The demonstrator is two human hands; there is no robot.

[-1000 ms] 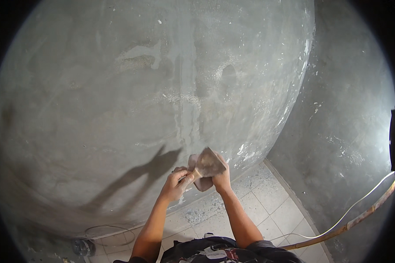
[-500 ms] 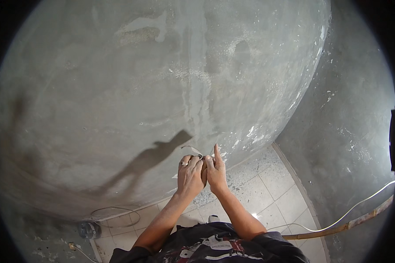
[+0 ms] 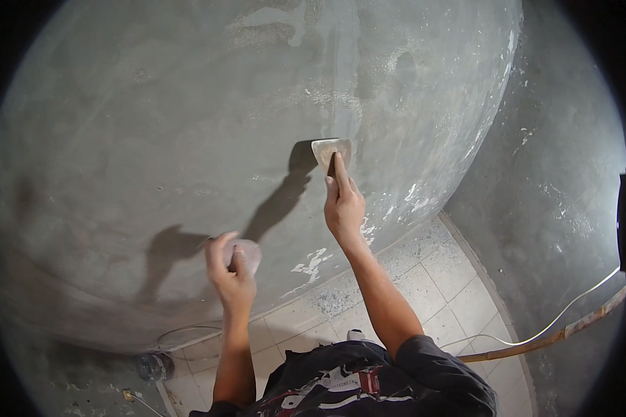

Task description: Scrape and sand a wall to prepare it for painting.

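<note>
My right hand (image 3: 345,205) reaches forward and holds a putty knife (image 3: 324,149) by its dark handle, index finger stretched along it toward the blade. The wide, pale blade lies at the grey wall (image 3: 208,139), beside a lighter vertical strip of filler. Lower and to the left, my left hand (image 3: 231,281) is closed around a second putty knife (image 3: 251,254); its pale, flat blade is slightly smeared by motion, and the fingers hide much of its handle. Shadows of both hands and tools fall on the wall to their left.
White floor tiles (image 3: 424,288) with grey crumbs run along the wall's foot. At right are another grey wall (image 3: 549,187), a bamboo pole (image 3: 535,361) and a white cable (image 3: 570,316). A clear round container (image 3: 154,366) stands at lower left, near a looped wire.
My hands were together low in front of me and have parted. The right has moved up the wall with its putty knife; the left has moved left with the other.
</note>
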